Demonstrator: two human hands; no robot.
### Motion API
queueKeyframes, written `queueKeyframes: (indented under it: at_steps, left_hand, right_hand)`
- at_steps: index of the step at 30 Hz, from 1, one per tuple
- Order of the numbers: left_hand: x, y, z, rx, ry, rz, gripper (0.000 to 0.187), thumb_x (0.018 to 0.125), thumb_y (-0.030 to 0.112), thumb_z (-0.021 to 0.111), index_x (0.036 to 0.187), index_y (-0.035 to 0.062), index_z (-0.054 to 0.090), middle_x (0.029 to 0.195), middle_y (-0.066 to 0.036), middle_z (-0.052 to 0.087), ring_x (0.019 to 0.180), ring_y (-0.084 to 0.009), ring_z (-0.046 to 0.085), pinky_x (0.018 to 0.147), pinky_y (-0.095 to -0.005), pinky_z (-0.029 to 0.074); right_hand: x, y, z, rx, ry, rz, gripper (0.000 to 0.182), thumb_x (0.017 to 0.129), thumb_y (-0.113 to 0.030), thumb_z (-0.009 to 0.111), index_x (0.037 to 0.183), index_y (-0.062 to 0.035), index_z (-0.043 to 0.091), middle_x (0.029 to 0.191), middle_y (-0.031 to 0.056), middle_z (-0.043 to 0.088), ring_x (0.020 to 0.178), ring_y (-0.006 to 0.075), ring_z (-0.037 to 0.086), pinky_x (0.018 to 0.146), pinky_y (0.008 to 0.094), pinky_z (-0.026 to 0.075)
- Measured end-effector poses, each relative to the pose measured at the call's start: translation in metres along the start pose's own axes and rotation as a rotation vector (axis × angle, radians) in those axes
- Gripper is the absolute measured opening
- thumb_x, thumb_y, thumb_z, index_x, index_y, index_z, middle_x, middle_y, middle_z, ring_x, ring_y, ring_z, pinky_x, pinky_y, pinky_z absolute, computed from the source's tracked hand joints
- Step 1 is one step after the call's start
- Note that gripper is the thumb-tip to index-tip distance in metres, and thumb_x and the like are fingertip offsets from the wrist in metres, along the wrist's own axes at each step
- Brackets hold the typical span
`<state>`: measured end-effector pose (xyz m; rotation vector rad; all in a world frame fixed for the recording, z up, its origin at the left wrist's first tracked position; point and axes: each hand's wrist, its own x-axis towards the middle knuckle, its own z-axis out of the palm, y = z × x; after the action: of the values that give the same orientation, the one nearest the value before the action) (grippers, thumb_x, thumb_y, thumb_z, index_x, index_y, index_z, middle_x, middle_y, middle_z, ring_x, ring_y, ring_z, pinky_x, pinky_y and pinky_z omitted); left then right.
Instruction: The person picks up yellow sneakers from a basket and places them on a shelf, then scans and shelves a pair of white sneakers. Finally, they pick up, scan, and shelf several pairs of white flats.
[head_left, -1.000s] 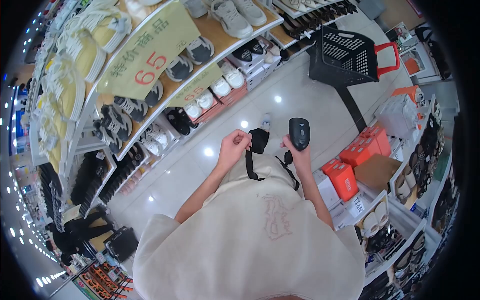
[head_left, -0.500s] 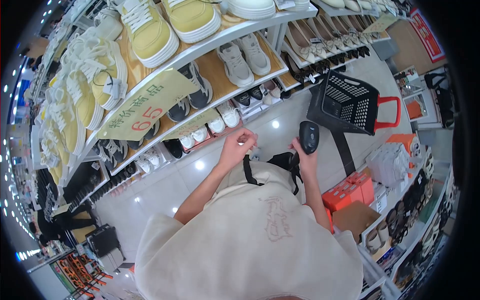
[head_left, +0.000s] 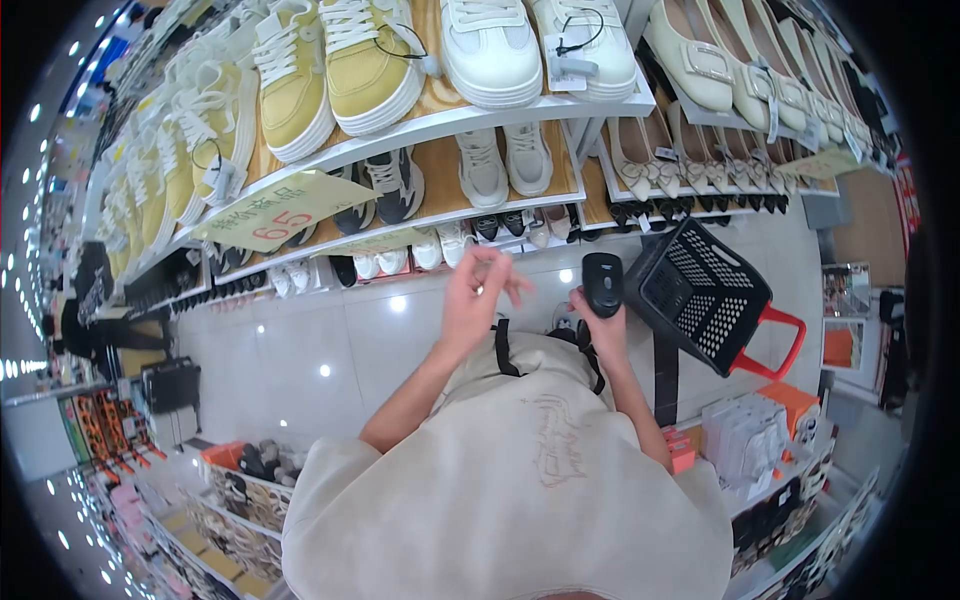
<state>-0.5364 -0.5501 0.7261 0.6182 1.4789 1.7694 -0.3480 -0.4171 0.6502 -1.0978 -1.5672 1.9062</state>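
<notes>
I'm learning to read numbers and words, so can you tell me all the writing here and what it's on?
"65", in red on the pale green paper shelf sign.
"品", ending the green line above it; the characters before it are squashed.
Too blurred or small: the looping pink lettering on the cream cloth shirt, the lower pale green sign, the white shoe tags.

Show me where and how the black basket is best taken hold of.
By the outer bar of the red handle, I'd say, coming from the basket's handle end, away from the shoe shelf. The handle juts past the black basket as an open loop, so fingers should wrap round it. The left hand looks empty.
</notes>
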Motion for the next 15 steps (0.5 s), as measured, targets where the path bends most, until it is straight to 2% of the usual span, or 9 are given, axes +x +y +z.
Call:
queueKeyframes:
  at_steps: [1,3,5,7,9,11,13,14,15]
  left_hand:
    - [0.007,0.022,0.011,0.039,0.051,0.148,0.025,0.102,0.009,0.058,0.123,0.0014,0.046,0.107,-0.019,0.071,0.088,-0.0187,0.070,0.082,-0.0319,0.055]
    - [0.030,0.080,0.037,0.144,0.157,0.555,0.031,0.099,0.005,0.062,0.125,0.0023,0.046,0.133,-0.025,0.059,0.114,-0.0256,0.066,0.097,-0.0376,0.051]
    - [0.064,0.106,0.038,0.315,0.174,0.867,0.047,0.096,0.004,0.061,0.137,0.0016,0.037,0.150,-0.026,0.041,0.139,-0.0297,0.046,0.108,-0.0427,0.046]
    - [0.102,0.142,0.051,0.700,0.338,0.994,0.055,0.095,0.010,0.067,0.139,0.0000,0.037,0.152,-0.024,0.039,0.140,-0.0288,0.044,0.108,-0.0433,0.045]
    - [0.149,0.165,0.059,0.996,0.507,1.055,0.064,0.090,0.015,0.075,0.141,-0.0010,0.040,0.145,-0.020,0.048,0.132,-0.0275,0.051,0.107,-0.0425,0.046]
    - [0.188,0.185,0.065,1.072,0.615,0.824,0.076,0.087,0.023,0.073,0.146,-0.0083,0.037,0.149,-0.029,0.042,0.146,-0.0343,0.035,0.117,-0.0449,0.033]
    - [0.234,0.183,0.053,1.157,0.645,0.785,0.086,0.083,0.031,0.077,0.143,-0.0141,0.035,0.140,-0.036,0.048,0.138,-0.0395,0.044,0.112,-0.0429,0.038]
    - [0.233,0.186,0.056,1.160,0.656,0.782,0.086,0.083,0.031,0.077,0.143,-0.0141,0.035,0.140,-0.036,0.048,0.138,-0.0395,0.044,0.112,-0.0429,0.038]
    - [0.231,0.192,0.061,1.095,0.563,0.665,0.084,0.083,0.031,0.077,0.141,-0.0137,0.037,0.136,-0.034,0.052,0.133,-0.0404,0.049,0.110,-0.0420,0.040]
  right_hand:
    - [0.006,-0.002,-0.012,-0.001,-0.024,0.002,0.022,0.090,-0.014,0.076,0.103,0.0004,0.066,0.088,0.0056,0.068,0.079,0.0153,0.067,0.077,0.0307,0.051]
    - [0.017,-0.010,-0.031,0.040,0.031,0.008,0.019,0.091,-0.013,0.075,0.102,-0.0002,0.066,0.087,0.0053,0.067,0.080,0.0163,0.067,0.078,0.0312,0.051]
    - [0.030,-0.013,-0.047,0.102,0.010,0.006,0.017,0.092,-0.013,0.074,0.101,-0.0006,0.066,0.086,0.0050,0.067,0.081,0.0167,0.067,0.079,0.0317,0.051]
    - [0.042,-0.011,-0.063,0.093,-0.022,-0.010,0.021,0.091,-0.016,0.075,0.100,0.0012,0.068,0.085,0.0068,0.071,0.079,0.0135,0.067,0.077,0.0293,0.050]
    - [0.050,-0.014,-0.070,0.069,-0.036,-0.017,0.021,0.091,-0.016,0.075,0.101,0.0014,0.068,0.084,0.0061,0.070,0.079,0.0132,0.066,0.077,0.0292,0.049]
    - [0.053,-0.021,-0.072,0.074,-0.055,0.007,0.021,0.091,-0.017,0.074,0.100,0.0010,0.068,0.083,0.0051,0.070,0.079,0.0126,0.066,0.077,0.0290,0.049]
    - [0.055,-0.023,-0.078,0.039,-0.111,0.013,0.020,0.091,-0.017,0.074,0.099,0.0008,0.068,0.083,0.0046,0.070,0.079,0.0122,0.066,0.077,0.0287,0.049]
    - [0.057,-0.023,-0.081,0.012,-0.153,0.015,0.020,0.091,-0.017,0.074,0.098,0.0005,0.069,0.083,0.0042,0.070,0.079,0.0117,0.065,0.076,0.0284,0.049]
    - [0.059,-0.023,-0.085,0.010,-0.161,0.014,0.020,0.091,-0.017,0.074,0.098,0.0005,0.069,0.083,0.0042,0.070,0.079,0.0117,0.065,0.076,0.0284,0.049]
